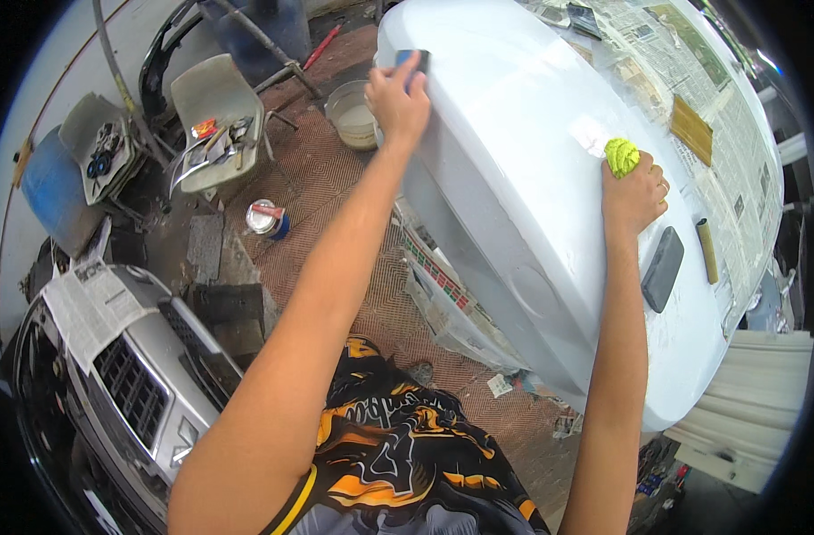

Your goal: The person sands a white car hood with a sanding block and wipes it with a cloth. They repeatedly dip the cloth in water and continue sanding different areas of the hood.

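Note:
A white car panel (514, 134), smooth and wet-looking in places, curves in front of me. At its far left edge my left hand (398, 109) presses a small dark block with a bluish face (414, 62) to the surface, fingers bent over it. My right hand (636, 194) rests farther right on the panel, closed round a crumpled yellow-green cloth (622, 158) that bulges out past the thumb. Just below that hand lies a dark grey oblong block (663, 270), with a narrow olive-brown strip (707, 251) beside it.
Newspaper (737, 178) covers the panel's right part, with a brown flat piece (691, 131) on it. Left of the panel stand a bucket of cloudy liquid (352, 116), a paint can (267, 219) and a chair holding tools (215, 125). A silver car front (148, 374) sits lower left.

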`<state>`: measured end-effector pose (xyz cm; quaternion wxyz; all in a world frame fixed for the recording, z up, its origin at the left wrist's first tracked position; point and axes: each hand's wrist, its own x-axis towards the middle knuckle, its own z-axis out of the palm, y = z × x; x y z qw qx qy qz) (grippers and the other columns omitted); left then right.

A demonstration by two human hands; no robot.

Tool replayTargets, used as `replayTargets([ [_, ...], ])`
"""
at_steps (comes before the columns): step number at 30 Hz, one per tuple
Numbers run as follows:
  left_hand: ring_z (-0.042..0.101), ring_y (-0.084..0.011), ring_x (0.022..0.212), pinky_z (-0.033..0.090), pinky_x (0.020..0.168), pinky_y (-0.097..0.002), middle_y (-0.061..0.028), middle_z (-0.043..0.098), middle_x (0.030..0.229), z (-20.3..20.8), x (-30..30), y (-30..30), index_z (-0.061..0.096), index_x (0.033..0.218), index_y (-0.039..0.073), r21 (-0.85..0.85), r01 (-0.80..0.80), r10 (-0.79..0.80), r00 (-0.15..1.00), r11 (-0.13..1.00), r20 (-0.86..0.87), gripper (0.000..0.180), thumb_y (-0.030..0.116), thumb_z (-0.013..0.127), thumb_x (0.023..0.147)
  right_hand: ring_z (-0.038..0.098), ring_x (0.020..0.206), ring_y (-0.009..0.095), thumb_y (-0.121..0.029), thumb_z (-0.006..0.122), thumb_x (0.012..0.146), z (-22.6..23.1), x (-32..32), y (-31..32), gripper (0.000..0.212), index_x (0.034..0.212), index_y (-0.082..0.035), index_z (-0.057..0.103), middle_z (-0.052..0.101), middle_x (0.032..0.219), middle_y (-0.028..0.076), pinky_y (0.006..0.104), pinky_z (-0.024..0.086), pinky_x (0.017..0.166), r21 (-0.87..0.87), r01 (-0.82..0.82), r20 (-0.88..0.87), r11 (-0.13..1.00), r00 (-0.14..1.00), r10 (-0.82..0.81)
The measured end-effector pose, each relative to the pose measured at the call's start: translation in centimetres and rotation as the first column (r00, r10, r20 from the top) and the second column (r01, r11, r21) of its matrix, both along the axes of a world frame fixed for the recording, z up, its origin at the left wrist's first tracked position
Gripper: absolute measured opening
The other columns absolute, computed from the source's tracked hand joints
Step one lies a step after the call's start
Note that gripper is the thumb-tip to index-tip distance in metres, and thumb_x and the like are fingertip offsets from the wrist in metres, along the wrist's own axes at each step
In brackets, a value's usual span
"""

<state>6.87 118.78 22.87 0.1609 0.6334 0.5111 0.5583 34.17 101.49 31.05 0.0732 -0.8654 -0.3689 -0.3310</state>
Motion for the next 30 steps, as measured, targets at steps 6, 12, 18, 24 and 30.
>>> replayTargets([
  [6, 0.053, -0.0403, 0.117, 0.039, 0.104, -0.0552, -0.0217, 0.059, 0.125, -0.1, 0.7, -11.5, 0.072, 0.136, 0.024, 0.155, 0.407, -0.422, 0.903, 0.900, 0.078, 0.039, 0.015, 0.061, 0.100, 0.062, 0.120, 0.035, -0.044, 0.085, 0.077, -0.9, 1.6, -1.2, 0.060, 0.127, -0.017, 0.064, 0.066, 0.120, 0.009, 0.0513, 0.052, 0.095, 0.071, 0.016, 0.005, 0.997, 1.000, -0.017],
  [12, 0.054, -0.0357, 0.113, 0.045, 0.099, -0.0489, -0.0159, 0.057, 0.120, -0.8, -3.2, 8.9, 0.071, 0.138, 0.026, 0.007, 0.140, -0.138, 0.984, 0.990, -0.116, 0.041, 0.021, 0.066, 0.097, 0.063, 0.116, 0.035, -0.042, 0.086, 0.078, -0.7, 0.9, -0.7, 0.059, 0.126, -0.016, 0.063, 0.067, 0.117, 0.008, 0.0510, 0.053, 0.091, 0.117, 0.001, 0.057, 0.993, 0.998, -0.008],
  [18, 0.056, -0.0366, 0.107, 0.047, 0.093, -0.0474, -0.0184, 0.055, 0.113, 1.3, -2.3, 0.2, 0.069, 0.142, 0.029, -0.006, 0.344, -0.342, 0.933, 0.939, -0.108, 0.047, 0.023, 0.070, 0.095, 0.064, 0.112, 0.035, -0.041, 0.087, 0.077, -0.6, 0.5, -0.8, 0.059, 0.127, -0.017, 0.064, 0.068, 0.117, 0.008, 0.0511, 0.053, 0.091, 0.103, 0.037, -0.007, 0.994, 0.999, -0.037],
  [24, 0.059, -0.0381, 0.098, 0.049, 0.086, -0.0484, -0.0216, 0.060, 0.115, -0.9, -5.0, 6.7, 0.070, 0.139, 0.023, 0.165, 0.426, -0.386, 0.894, 0.889, -0.228, 0.043, 0.023, 0.066, 0.097, 0.065, 0.111, 0.036, -0.038, 0.087, 0.078, -0.6, 0.8, -1.4, 0.057, 0.125, -0.016, 0.065, 0.069, 0.118, 0.009, 0.0498, 0.053, 0.092, 0.158, -0.004, -0.014, 0.987, 1.000, 0.006],
  [30, 0.058, -0.0357, 0.106, 0.050, 0.092, -0.0452, -0.0193, 0.058, 0.116, 0.9, -3.8, 7.8, 0.071, 0.138, 0.024, -0.133, 0.281, -0.285, 0.958, 0.951, -0.014, 0.042, 0.023, 0.067, 0.096, 0.065, 0.113, 0.036, -0.036, 0.088, 0.078, -0.3, 0.3, -0.5, 0.056, 0.124, -0.011, 0.066, 0.071, 0.119, 0.010, 0.0488, 0.053, 0.095, 0.158, 0.003, -0.069, 0.987, 0.998, 0.008],
])
